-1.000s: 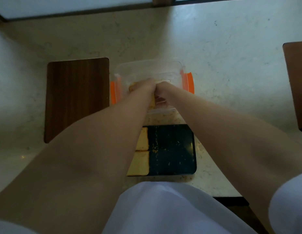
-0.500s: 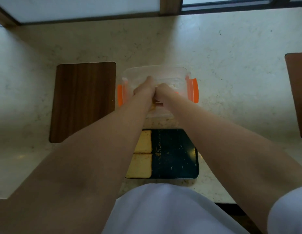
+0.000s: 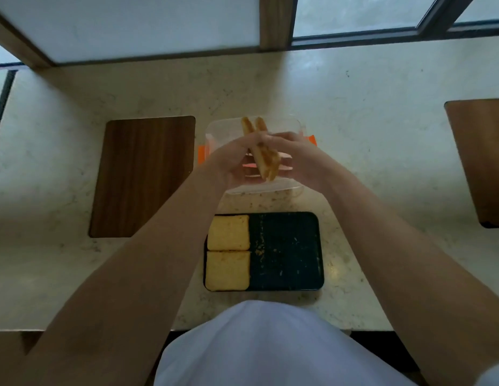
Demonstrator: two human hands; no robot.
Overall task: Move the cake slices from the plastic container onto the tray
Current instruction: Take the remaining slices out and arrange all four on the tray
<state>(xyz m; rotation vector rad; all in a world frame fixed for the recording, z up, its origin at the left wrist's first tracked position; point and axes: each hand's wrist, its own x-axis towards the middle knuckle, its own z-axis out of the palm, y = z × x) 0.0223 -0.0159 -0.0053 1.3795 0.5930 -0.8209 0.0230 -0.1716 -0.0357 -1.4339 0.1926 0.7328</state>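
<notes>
Yellow cake slices (image 3: pixel 263 154) betw. both hands (image 3: pixel 273 160), above plastic container (image 3: pixel 287 126).

Both forearms are bare all the way down — no watch, no bands, no gloves on the left hand (image 3: pixel 231 160) or the right hand (image 3: pixel 301 160). Plain white top (image 3: pixel 270 346), smooth fabric, no print — a bit of white short sleeve (image 3: pixel 493 377) shows at the bottom right corner.

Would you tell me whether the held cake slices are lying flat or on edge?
On edge: the cake slices stand tilted between the left hand and right hand.
</notes>
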